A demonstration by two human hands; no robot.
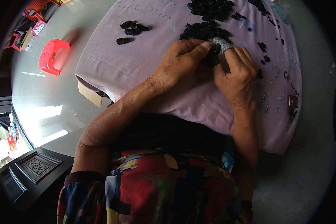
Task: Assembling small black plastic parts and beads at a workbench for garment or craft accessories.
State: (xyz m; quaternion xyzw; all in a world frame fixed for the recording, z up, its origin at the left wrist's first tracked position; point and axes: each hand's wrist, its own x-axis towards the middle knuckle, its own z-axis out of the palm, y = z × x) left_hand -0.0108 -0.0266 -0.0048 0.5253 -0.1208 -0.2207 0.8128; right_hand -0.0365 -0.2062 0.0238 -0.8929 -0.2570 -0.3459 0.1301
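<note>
Small black part [214,56] pinched between fingertips of left hand [179,61] and right hand [237,76], both closed on it, over lilac cloth [138,63]

both forearms bare; left hand [183,61] bare-fingered; right hand [237,74] wearing a grey knitted finger cot [224,44] on one fingertip; short multicoloured patchwork-print sleeve [84,194] below the left elbow; matching red, blue and yellow garment [168,186] beside that sleeve
</note>
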